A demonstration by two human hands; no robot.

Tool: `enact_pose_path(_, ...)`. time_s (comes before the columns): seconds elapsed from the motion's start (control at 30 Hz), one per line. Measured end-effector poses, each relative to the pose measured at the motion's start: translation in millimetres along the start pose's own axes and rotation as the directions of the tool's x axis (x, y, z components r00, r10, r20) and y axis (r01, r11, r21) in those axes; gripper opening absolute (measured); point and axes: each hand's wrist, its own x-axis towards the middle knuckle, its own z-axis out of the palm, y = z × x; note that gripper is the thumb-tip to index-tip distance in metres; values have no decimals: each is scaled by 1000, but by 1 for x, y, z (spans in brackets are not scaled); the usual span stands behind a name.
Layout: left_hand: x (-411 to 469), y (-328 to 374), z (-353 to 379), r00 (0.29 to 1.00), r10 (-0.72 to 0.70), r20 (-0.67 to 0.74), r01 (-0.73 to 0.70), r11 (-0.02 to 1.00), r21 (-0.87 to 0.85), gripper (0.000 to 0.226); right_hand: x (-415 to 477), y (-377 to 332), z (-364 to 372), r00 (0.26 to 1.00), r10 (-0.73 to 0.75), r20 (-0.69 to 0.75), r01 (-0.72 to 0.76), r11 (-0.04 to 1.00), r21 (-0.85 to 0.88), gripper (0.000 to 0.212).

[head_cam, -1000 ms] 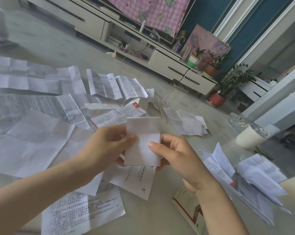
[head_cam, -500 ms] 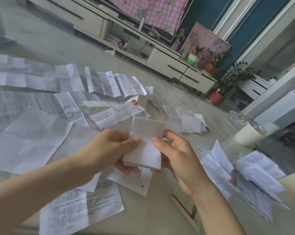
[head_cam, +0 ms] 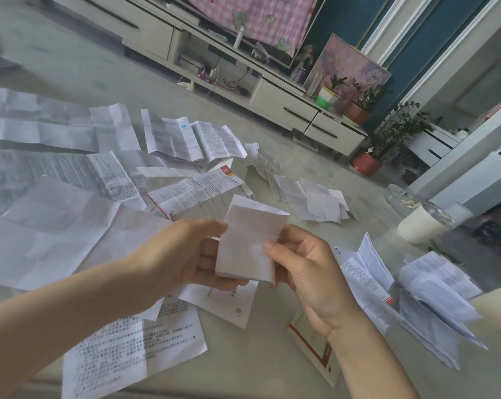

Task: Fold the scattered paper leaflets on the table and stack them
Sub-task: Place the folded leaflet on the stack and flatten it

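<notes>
A small white folded leaflet (head_cam: pixel 249 240) is held above the table between both hands. My left hand (head_cam: pixel 183 254) grips its left edge, thumb on top and fingers underneath. My right hand (head_cam: pixel 306 263) pinches its right edge with the thumb on the front. Several unfolded printed leaflets (head_cam: pixel 56 211) lie scattered over the left and middle of the table (head_cam: pixel 257 355). A loose pile of folded leaflets (head_cam: pixel 433 298) lies at the right, and a smaller pile (head_cam: pixel 315 203) sits behind the hands.
A red-and-white booklet (head_cam: pixel 315 352) lies under my right wrist near the table's front edge. A white cylindrical cup (head_cam: pixel 422 223) stands at the right edge. Beyond the table are a low white cabinet (head_cam: pixel 283 108) and potted plants (head_cam: pixel 370 156).
The folded leaflet has tilted so its top leans right, and both hands have shifted their hold on its edges. The papers on the table have not moved.
</notes>
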Motion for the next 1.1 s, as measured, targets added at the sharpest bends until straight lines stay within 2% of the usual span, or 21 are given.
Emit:
enact_pose_path(0.1,-2,-5,0,997,71,8,-72,991,114,24,-1,0,2,1000,10,10,-9,999,-30,15)
enact_pose_path(0.2,-3,-8,-2,991,127,-42,-116,972,202,24,-2,-1,3,999,17,43,-15,998,-57,13)
enact_pose_path(0.27,-2,-7,-2,984,161,-74,-137,957,257,22,-3,-2,4,996,38,77,-29,992,-121,14)
enact_pose_path(0.37,-4,-4,-2,973,226,-46,-196,917,348,31,-5,-5,3,988,87,128,-54,969,-242,10)
enact_pose_path(0.43,-5,-2,-2,967,255,-19,-219,863,454,35,-7,-9,0,979,115,171,-63,957,-283,10)
enact_pose_path(0.53,-2,-1,-6,946,320,55,-280,717,638,31,-11,-13,-1,962,132,239,-42,937,-346,17)
enact_pose_path(0.6,-2,-1,-6,921,381,83,-324,628,708,13,-13,-11,4,966,115,231,-16,921,-390,18)
enact_pose_path(0.7,-7,-2,1,848,528,51,-385,547,744,17,-14,-9,11,982,34,188,42,921,-387,25)
enact_pose_path(0.73,-7,-2,1,820,572,30,-408,546,732,17,-14,-12,11,985,10,171,54,929,-366,24)
enact_pose_path(0.8,-5,1,0,793,608,-34,-437,607,664,21,-11,-19,8,990,5,143,38,952,-303,19)
enact_pose_path(0.97,-1,2,2,834,536,-130,-418,768,485,25,-10,-29,-10,993,13,119,20,962,-273,15)
enact_pose_path(1.03,1,6,-3,836,487,-253,-385,849,361,23,-9,-26,-18,999,-2,48,14,968,-249,5)
enact_pose_path(1.1,1,8,-9,816,467,-340,-387,879,280,22,-8,-20,-25,998,1,-62,-14,978,-208,6)
